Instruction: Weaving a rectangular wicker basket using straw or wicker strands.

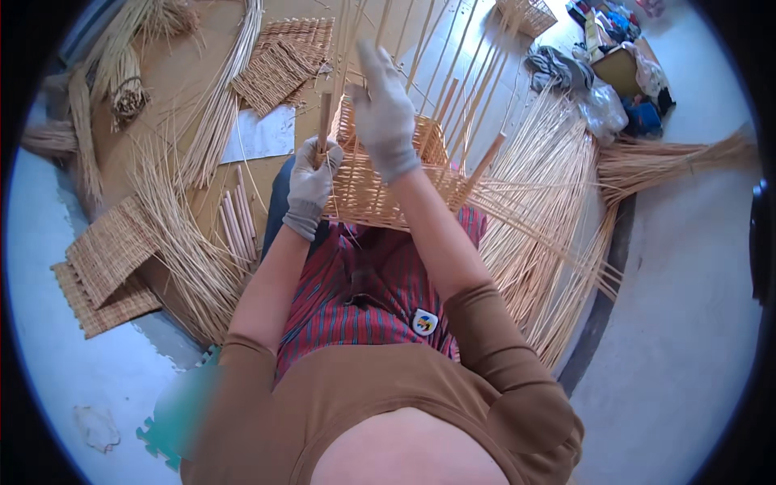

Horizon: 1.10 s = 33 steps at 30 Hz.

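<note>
A half-woven wicker basket (368, 194) rests at my lap, with thin upright stakes rising from it. My left hand (314, 176), in a pale work glove, is closed around a wooden corner stick (325, 121) at the basket's near left. My right hand (384, 113), gloved too, is raised over the basket, its fingers stretched out and the thumb apart. Another corner stick (485, 162) leans outward at the basket's right. Loose weaving strands (541, 230) trail from that side toward the right.
Bundles of reeds lie on both sides, one fanned out at the right (558, 153) and another at the left (190, 267). Woven panels (113, 250) and several short wooden sticks (238, 218) lie at the left. Farther off are more woven mats (279, 69) and a box of clutter (622, 65).
</note>
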Tool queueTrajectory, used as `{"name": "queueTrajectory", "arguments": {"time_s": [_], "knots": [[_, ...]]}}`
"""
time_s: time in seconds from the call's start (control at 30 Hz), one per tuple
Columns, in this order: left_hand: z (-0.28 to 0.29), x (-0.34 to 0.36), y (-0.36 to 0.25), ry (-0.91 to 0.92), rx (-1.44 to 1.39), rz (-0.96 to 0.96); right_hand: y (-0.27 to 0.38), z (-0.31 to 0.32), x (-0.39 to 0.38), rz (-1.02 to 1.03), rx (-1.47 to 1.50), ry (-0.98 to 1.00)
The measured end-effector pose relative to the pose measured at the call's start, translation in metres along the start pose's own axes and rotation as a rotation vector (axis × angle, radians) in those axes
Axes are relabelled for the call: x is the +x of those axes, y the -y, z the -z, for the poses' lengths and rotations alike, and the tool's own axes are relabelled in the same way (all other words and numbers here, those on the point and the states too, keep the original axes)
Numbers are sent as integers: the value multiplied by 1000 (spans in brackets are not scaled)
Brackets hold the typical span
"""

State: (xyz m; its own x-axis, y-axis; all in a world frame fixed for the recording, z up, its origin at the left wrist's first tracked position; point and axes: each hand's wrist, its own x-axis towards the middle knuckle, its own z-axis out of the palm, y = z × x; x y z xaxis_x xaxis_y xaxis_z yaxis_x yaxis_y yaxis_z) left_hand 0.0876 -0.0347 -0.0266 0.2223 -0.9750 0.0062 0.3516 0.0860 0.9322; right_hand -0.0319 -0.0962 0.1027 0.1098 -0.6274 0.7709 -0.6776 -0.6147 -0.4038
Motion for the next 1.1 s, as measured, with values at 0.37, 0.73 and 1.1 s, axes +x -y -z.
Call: {"name": "queueTrajectory", "arguments": {"time_s": [0.37, 0.73, 1.1], "knots": [[-17, -42, -6, -377, 582, -269, -88, 204, -249, -755, 314, -314], [-155, -14, 7, 498, 1297, -515, -11, 172, -221, -615, 279, 261], [-47, 54, -113, 514, 609, -168, -106, 153, -150, -420, 238, 172]]}}
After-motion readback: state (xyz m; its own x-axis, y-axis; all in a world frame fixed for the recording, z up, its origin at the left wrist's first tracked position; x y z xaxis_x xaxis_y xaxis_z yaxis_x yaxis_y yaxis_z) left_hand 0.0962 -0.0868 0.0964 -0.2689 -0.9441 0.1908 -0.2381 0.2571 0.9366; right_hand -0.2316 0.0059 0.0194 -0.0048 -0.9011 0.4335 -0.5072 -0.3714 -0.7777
